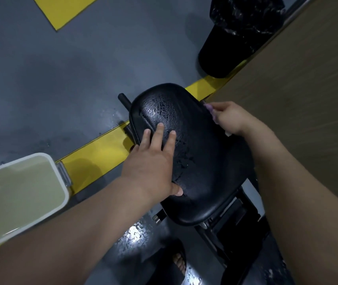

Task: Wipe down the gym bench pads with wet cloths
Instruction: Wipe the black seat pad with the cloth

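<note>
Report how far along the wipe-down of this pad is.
Done: the seat pad glistens with water beads on top, so it looks wiped. In hand: the right hand grips a purple cloth against the pad's right edge, while the left hand lies flat on top, steadying it. Left: the near end looks drier; other pads are out of view.

You have a pad (201,165) of black grained leatherette, glossy where wet; a nubbly purple cloth (210,111); a smooth, matt floor (61,83).
</note>
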A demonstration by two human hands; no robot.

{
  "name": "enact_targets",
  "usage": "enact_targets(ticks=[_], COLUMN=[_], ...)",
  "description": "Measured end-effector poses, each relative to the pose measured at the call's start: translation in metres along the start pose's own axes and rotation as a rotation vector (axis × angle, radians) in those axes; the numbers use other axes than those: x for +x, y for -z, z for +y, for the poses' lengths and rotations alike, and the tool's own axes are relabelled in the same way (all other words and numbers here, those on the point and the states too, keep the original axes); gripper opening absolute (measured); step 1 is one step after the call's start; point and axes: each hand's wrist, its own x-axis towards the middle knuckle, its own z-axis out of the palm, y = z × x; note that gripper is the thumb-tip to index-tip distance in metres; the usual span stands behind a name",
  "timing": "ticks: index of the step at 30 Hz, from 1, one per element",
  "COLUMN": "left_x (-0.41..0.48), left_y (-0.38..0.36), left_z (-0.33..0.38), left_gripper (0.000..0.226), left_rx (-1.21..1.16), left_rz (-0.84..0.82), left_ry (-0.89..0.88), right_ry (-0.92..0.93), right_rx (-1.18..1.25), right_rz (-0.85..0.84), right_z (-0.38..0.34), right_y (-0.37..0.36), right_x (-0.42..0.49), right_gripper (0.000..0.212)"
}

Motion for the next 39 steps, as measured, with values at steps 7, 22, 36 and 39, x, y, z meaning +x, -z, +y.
enact_targets(ticks=[7, 22, 36, 39], left_x=[0.003, 0.001, -0.002, -0.003], left_y=[0.0, -0.003, 0.002, 0.003], left_z=[0.002, -0.006, -0.013, -0.014], left_gripper=[0.141, 0.138, 0.129, 0.128], left_rx=[0.012, 0.0, -0.007, -0.01], left_rz=[-0.007, 0.003, 0.002, 0.012], left_ry=[0.01, -0.028, -0.07, -0.075], right_ry=[0.239, 0.746, 0.716, 0.621], right_rx=[0.009, -0.33, -0.388, -0.387], right_rz=[0.011, -0.005, 0.08, 0.136], right_z=[-0.073, -0.078, -0.055, -0.053], right_y=[-0.027, -0.063, -0.043, -0.05], right_x=[0.039, 0.018, -0.001, -0.008], right_gripper=[0.028, 0.043, 0.057, 0.062])
